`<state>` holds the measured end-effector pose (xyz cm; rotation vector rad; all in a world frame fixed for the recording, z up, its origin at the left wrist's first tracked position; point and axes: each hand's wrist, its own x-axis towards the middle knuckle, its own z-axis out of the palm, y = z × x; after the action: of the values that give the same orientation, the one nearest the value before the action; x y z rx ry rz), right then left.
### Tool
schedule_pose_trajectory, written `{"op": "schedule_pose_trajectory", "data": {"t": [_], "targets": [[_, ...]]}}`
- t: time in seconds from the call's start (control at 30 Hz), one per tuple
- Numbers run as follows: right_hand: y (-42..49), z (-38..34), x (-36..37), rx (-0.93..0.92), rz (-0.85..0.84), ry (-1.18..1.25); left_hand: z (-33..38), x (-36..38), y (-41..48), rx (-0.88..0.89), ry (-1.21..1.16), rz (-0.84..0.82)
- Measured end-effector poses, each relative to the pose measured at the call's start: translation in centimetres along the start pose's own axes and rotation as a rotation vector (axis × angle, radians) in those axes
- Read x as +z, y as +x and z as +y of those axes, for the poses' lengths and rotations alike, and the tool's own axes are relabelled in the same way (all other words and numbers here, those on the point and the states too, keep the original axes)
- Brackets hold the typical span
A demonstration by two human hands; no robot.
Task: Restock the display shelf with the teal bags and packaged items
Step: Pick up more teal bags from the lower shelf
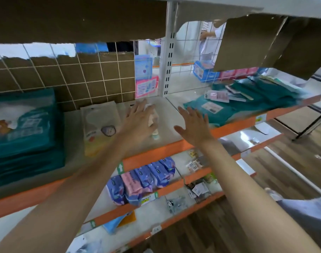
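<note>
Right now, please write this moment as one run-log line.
left hand: open, over small packet | right hand: open, empty | teal bags: on shelf, untouched

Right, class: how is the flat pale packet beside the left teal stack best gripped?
Probably pinch the flat pale packet by its near edge, from the open front of the shelf: it lies flat, and the teal stack flanks its left.
</note>
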<state>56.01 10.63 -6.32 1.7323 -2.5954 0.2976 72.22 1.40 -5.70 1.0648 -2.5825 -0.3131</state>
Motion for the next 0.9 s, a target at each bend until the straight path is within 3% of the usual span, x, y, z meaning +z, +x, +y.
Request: {"op": "schedule_pose_trajectory", "data": {"t": [0.47,0.9], "targets": [[7.8,6.9,-0.1,-0.020,0.018,-0.010,3.1,3.0,8.8,-0.061,0.066,-0.063],[9.9,22.3,-1.9,-0.159,0.025,-0.007,16.1,9.7,12.9,-0.204,0.068,0.015]]}}
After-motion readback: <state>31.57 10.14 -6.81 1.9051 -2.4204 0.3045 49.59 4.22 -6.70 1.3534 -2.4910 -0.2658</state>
